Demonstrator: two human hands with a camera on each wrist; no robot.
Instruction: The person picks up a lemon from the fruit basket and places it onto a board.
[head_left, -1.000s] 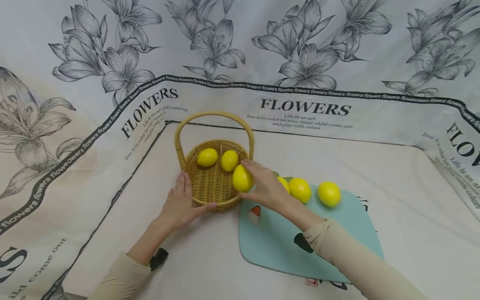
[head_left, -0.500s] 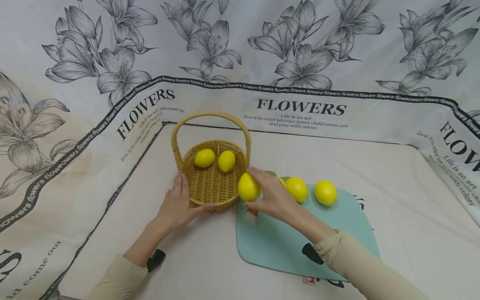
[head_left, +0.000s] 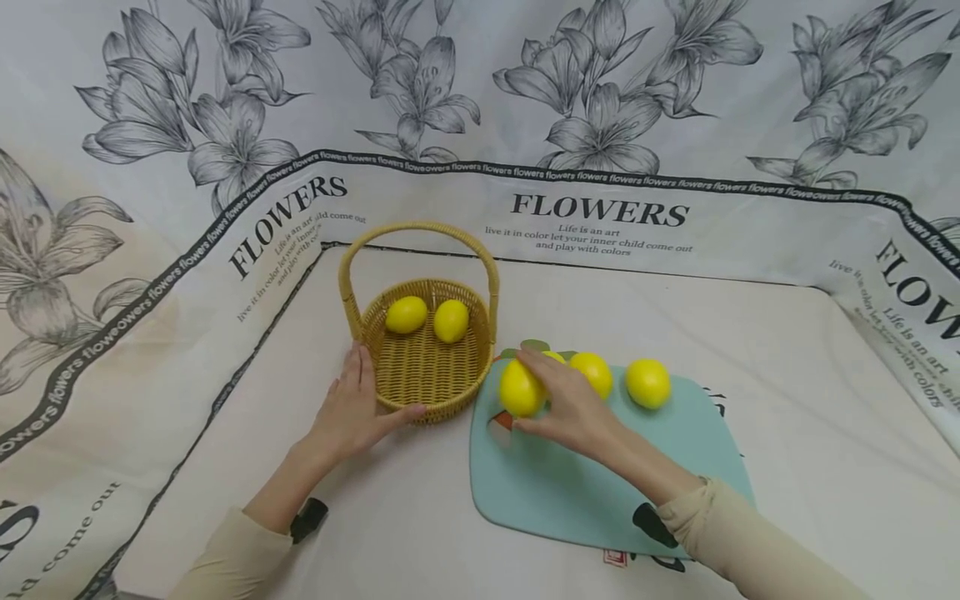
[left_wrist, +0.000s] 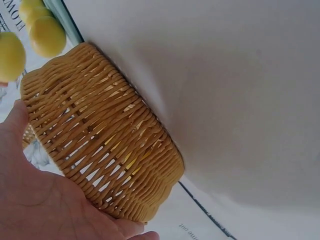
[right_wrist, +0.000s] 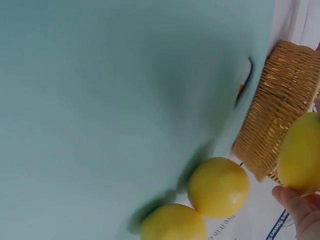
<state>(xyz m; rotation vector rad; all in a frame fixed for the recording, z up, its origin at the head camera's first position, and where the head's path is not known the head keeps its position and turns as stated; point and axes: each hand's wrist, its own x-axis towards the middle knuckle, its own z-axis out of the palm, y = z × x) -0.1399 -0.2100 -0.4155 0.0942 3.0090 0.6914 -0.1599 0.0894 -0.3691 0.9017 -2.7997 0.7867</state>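
A wicker basket [head_left: 431, 408] with a tall arched handle stands at centre-left, two yellow lemons [head_left: 406, 315] lying at its back. My left hand [head_left: 348, 417] rests against its near left side, fingers straight along the wall and thumb along the front rim [left_wrist: 25, 107]. My right hand [head_left: 581, 417] pinches another lemon [head_left: 522, 389] between thumb and fingers, over the left part of a light blue cutting board [head_left: 585, 492]. Behind that hand sit more lemons, one at the middle [head_left: 592, 375], one farther right [head_left: 648, 384], and one mostly hidden.
White cloth [head_left: 817, 433] printed with flowers and lettering covers the table and the walls around it. Near the board's left end is a slot [head_left: 500, 427] showing orange and white. A green printed leaf shape [head_left: 535, 344] shows behind the lemons.
My right hand has drawn back to the right with its lemon, from the basket's right rim to over the board. My left hand keeps its place on the basket; the view has shifted slightly.
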